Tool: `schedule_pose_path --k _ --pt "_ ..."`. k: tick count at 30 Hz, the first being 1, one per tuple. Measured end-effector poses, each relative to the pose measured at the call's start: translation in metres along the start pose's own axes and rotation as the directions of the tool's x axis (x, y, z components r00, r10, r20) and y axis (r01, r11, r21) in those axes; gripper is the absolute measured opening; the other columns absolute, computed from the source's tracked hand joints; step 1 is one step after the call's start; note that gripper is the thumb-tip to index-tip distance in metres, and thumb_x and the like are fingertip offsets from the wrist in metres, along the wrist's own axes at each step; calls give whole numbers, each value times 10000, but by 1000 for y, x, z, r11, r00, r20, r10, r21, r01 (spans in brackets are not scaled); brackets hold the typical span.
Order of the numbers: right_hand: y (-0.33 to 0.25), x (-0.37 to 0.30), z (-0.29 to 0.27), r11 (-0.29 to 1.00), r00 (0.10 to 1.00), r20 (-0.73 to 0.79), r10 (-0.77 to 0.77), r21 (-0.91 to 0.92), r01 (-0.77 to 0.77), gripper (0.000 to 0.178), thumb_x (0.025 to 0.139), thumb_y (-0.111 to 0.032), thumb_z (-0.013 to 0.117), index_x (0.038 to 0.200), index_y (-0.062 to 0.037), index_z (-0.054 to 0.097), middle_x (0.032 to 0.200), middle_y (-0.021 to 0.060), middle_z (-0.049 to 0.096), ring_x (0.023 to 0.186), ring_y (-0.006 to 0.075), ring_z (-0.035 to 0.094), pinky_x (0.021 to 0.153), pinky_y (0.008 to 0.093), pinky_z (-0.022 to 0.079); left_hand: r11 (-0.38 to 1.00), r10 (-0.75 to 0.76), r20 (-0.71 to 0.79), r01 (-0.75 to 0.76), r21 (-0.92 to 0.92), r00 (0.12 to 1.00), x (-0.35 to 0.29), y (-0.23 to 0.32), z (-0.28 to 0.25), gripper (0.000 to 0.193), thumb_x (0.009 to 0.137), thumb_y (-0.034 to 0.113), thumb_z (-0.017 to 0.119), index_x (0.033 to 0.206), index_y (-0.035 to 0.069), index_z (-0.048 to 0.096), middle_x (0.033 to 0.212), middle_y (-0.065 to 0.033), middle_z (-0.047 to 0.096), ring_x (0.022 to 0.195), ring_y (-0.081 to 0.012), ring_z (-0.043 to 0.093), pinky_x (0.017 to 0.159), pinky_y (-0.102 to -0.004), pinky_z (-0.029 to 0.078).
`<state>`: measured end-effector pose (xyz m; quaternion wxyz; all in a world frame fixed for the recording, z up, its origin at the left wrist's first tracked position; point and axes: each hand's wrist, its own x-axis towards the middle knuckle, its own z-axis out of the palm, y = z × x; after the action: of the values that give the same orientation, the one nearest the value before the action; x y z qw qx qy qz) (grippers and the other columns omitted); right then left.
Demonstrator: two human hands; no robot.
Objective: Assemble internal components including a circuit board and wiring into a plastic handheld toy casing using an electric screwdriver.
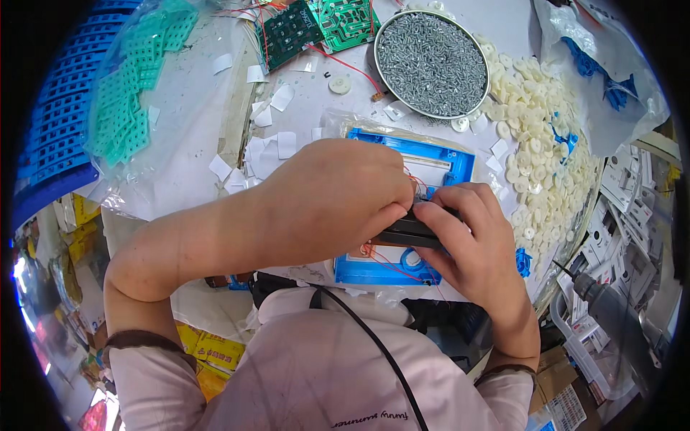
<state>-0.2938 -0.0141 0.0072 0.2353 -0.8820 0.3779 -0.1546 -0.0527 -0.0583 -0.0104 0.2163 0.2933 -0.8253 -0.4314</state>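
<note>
A blue plastic housing (388,271) with a white inside lies on the worktable before me. Thin red wires (413,275) run through it. Over its middle is a black box-shaped part (411,233), and my right hand (478,241) grips its right end between thumb and fingers. My left hand (352,190) reaches across from the left, closed, with its fingertips at the upper edge of the black part. The back of that hand hides what its fingers pinch. A coil of blue wire (411,257) sits inside the near part of the housing.
Beyond the housing stands a round bowl (376,61) full of small screws. Cream plastic discs (539,144) are heaped on the right. Green circuit boards (343,23) lie at the back, white paper pieces (286,144) left of centre. A power screwdriver (611,305) is at far right.
</note>
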Motion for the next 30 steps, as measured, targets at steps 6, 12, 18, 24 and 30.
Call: schedule_pose_path --k 6,12,18,24,30 --pt "-7 9 -7 995 997 82 -7 -100 16 420 732 -107 690 1149 -77 652 1086 104 597 971 293 598 741 362 550 996 -44 -47 40 -85 998 -10 7 3 60 874 60 685 921 29 665 826 -103 631 734 -319 623 643 -398 498" --pt "-9 11 -8 990 994 108 -15 -136 30 405 739 -104 674 1142 -73 653 1101 110 597 980 289 597 743 355 552 942 -253 94 267 -203 963 3 5 -7 126 881 91 674 895 -33 688 728 -122 671 631 -197 648 591 -330 501" --pt "-9 11 -9 991 993 117 -9 -128 25 428 729 -105 679 1155 -66 654 1093 109 595 974 288 596 741 358 552 907 -345 221 384 -171 912 23 -1 -8 147 872 100 682 886 -44 706 725 -106 704 627 -132 656 584 -276 516" --pt "-7 12 -8 994 995 89 -37 -103 46 407 730 -105 684 1134 -53 664 1069 119 606 937 290 605 708 359 552 890 -366 234 413 -194 900 21 1 -9 126 866 77 671 883 -42 710 713 -114 700 631 -145 659 594 -290 520" --pt "-6 13 -8 994 996 72 -53 -89 59 375 744 -104 681 1112 -36 666 1053 135 618 920 299 613 681 362 554 961 -267 191 277 -26 945 22 -1 -7 123 833 85 668 855 -31 704 708 -159 686 643 -246 684 627 -346 530"
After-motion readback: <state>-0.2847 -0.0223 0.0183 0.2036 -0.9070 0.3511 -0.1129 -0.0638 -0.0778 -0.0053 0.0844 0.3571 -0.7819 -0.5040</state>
